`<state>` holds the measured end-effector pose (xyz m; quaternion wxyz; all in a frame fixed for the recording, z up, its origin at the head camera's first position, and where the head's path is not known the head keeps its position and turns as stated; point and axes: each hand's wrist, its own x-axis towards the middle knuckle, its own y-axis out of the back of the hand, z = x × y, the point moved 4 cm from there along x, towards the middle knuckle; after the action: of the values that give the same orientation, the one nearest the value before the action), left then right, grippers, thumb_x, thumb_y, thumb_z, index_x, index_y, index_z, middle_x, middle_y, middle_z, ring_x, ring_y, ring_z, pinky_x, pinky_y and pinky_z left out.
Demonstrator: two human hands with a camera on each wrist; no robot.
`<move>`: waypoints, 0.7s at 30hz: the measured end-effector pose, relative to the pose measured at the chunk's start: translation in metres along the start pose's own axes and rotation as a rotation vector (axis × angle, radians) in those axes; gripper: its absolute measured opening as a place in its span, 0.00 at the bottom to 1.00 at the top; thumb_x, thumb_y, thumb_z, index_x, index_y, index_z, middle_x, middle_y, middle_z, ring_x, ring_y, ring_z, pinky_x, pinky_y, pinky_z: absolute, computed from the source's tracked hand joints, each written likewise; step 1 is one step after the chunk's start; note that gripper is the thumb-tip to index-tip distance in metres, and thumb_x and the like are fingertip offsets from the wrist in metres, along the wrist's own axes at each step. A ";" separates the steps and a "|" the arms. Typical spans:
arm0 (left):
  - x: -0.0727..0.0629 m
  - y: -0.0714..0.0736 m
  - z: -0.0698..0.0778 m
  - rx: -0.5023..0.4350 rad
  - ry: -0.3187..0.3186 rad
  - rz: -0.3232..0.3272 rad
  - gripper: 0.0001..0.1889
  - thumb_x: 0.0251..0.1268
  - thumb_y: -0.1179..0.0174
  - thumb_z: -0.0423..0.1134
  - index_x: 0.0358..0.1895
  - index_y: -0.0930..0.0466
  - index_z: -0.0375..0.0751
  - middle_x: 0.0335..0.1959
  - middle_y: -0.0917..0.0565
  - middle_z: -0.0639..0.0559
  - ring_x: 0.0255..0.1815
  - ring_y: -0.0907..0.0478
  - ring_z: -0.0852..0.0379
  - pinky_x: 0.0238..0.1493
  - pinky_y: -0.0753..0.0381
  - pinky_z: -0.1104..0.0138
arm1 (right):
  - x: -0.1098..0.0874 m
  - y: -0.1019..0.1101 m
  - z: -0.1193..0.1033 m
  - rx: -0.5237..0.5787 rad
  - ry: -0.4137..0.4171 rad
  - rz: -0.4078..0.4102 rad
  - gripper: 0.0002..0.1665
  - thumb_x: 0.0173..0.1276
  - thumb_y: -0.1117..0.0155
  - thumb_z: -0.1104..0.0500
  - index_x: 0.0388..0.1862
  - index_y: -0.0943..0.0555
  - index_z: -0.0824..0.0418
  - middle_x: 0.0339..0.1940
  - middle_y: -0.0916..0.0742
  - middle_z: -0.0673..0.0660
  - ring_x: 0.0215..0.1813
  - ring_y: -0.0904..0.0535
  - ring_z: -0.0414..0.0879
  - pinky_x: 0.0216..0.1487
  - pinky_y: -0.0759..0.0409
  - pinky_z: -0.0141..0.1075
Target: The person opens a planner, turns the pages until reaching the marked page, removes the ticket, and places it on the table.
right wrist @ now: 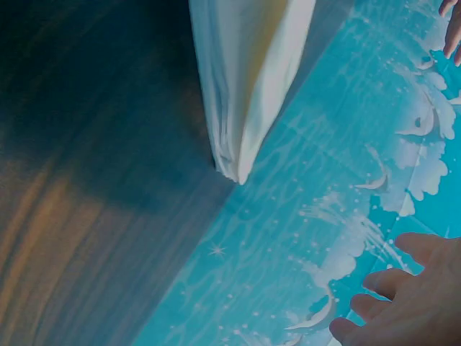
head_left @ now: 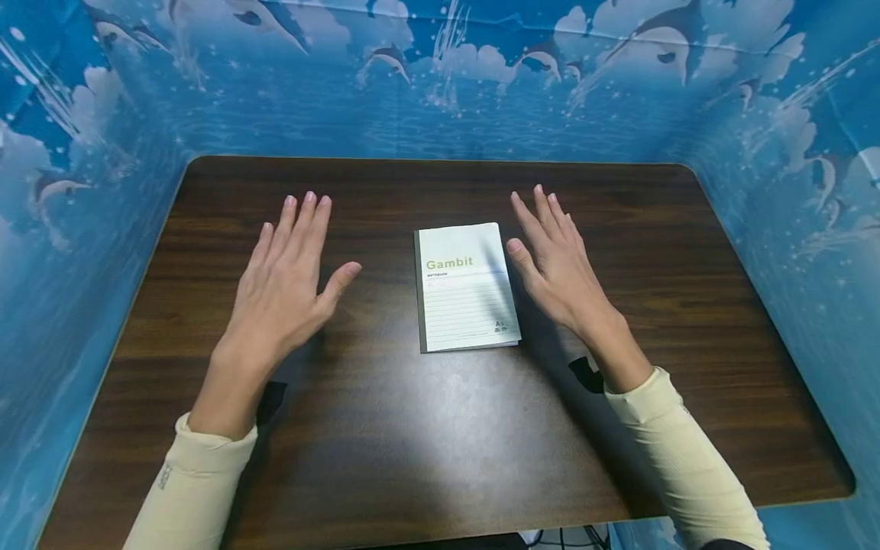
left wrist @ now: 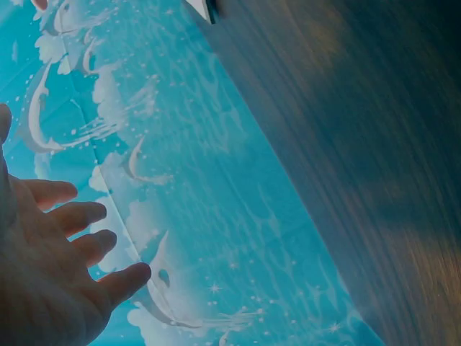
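Note:
A closed notebook (head_left: 467,305) with a pale cover, the word "Gambit" and a dark spine lies on the wooden table (head_left: 385,443). Left of it, my left hand (head_left: 278,294) hovers over the table with straight fingers and the thumb spread toward the notebook. My right hand (head_left: 560,267) is just past the notebook's right edge, fingers extended, holding nothing. In the right wrist view the notebook (right wrist: 248,72) shows its page edges, and the right hand (right wrist: 410,295) appears at the lower right. The left wrist view has the left hand (left wrist: 57,267) at lower left, palm empty.
A blue curtain (head_left: 412,114) printed with dolphins surrounds the table at the back and both sides. Dark cables (head_left: 564,536) hang below the table's front edge. Pale sleeves (head_left: 199,481) cover both forearms.

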<state>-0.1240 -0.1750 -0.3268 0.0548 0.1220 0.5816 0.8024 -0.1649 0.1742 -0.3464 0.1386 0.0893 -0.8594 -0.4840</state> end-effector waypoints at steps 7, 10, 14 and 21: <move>-0.003 0.001 -0.001 0.002 -0.013 0.004 0.47 0.82 0.63 0.72 0.90 0.68 0.53 0.91 0.63 0.51 0.93 0.66 0.46 0.90 0.64 0.45 | -0.002 -0.004 -0.003 -0.022 -0.006 -0.003 0.45 0.84 0.69 0.25 0.91 0.53 0.41 0.93 0.55 0.51 0.93 0.65 0.51 0.90 0.66 0.57; -0.002 0.000 0.000 -0.003 -0.016 0.001 0.46 0.82 0.64 0.73 0.90 0.68 0.53 0.91 0.63 0.51 0.93 0.67 0.46 0.90 0.64 0.45 | -0.004 -0.005 -0.002 -0.025 -0.007 -0.016 0.45 0.83 0.70 0.24 0.91 0.53 0.41 0.92 0.55 0.52 0.93 0.65 0.51 0.90 0.66 0.57; 0.000 -0.001 0.003 -0.019 -0.017 -0.011 0.46 0.83 0.62 0.71 0.90 0.67 0.53 0.92 0.63 0.51 0.93 0.67 0.47 0.90 0.63 0.45 | -0.006 -0.005 0.000 -0.013 -0.020 -0.025 0.45 0.85 0.68 0.26 0.91 0.53 0.43 0.93 0.50 0.55 0.93 0.58 0.56 0.90 0.61 0.60; 0.009 -0.025 0.017 -0.004 -0.023 -0.116 0.37 0.88 0.52 0.52 0.88 0.52 0.40 0.89 0.48 0.37 0.90 0.50 0.36 0.81 0.39 0.34 | 0.007 -0.013 0.008 0.090 -0.181 -0.102 0.40 0.87 0.48 0.40 0.86 0.38 0.59 0.73 0.19 0.67 0.72 0.22 0.63 0.71 0.25 0.62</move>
<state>-0.1293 -0.1496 -0.3440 0.1079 0.0971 0.5856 0.7975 -0.1734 0.1715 -0.3605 0.0316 0.0949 -0.8835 -0.4576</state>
